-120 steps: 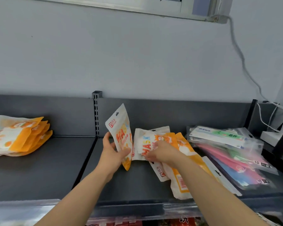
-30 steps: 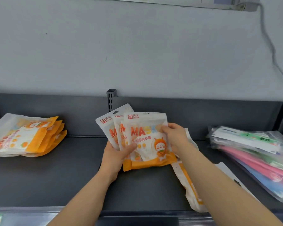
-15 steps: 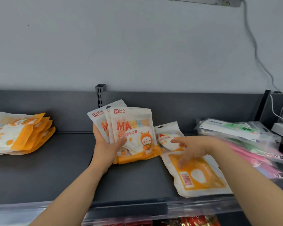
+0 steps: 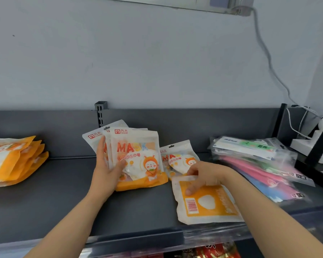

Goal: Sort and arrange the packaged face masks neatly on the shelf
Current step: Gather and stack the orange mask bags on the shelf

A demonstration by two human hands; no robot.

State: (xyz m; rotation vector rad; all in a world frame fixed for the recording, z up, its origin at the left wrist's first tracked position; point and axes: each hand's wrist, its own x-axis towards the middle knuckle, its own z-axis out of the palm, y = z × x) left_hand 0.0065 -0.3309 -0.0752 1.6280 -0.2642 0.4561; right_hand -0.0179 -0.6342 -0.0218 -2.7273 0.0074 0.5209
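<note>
Several fanned packs [image 4: 136, 157] behind left hand [image 4: 105, 172]

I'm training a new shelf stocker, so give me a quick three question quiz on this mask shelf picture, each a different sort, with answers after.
1. True or false: the pack under the right hand lies front side up.
2. Which hand holds the fanned orange packs upright? A) left B) right C) neither
3. Fill in: the pile of clear packs with pink and blue masks lies to the ____ of the hands.

Key
1. False: its barcode side faces up.
2. A: the left hand has them in its grip.
3. Right; the orange stack lies far left on the shelf.
</note>
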